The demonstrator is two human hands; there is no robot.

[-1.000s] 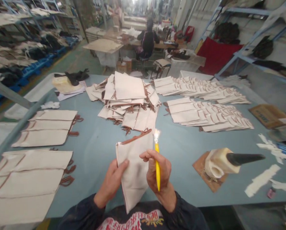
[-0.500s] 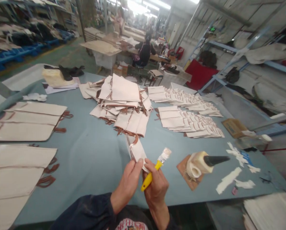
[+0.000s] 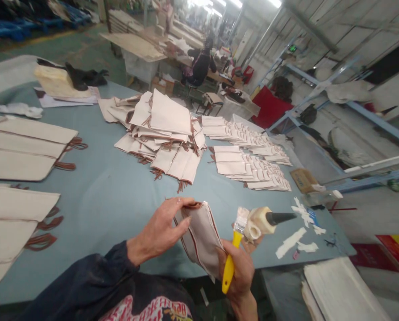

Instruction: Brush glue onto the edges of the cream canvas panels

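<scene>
A cream fabric pouch (image 3: 204,236) with brown edging is held tilted in front of my body, its flat side towards me. My left hand (image 3: 161,229) grips its upper left edge, thumb on the near face and fingers behind. At the lower right edge my right hand (image 3: 241,267) pinches the pouch and also holds a yellow-handled paintbrush (image 3: 229,267), whose pale bristles point up. Just beyond the bristles stands a cream glue container (image 3: 261,219) with a black nozzle. The right fingertips are partly hidden behind the pouch and brush.
A heap of similar pouches (image 3: 171,116) lies mid-table, with overlapping rows (image 3: 253,169) to its right. More cream pieces (image 3: 22,154) with brown straps lie at left. White scraps (image 3: 289,243) and a cardboard box (image 3: 303,179) sit at right. A person (image 3: 201,67) sits farther back.
The pouch has turned up and opened out to show its broad face. My left hand has moved up and left to its upper edge; my right hand with the brush has shifted right.
</scene>
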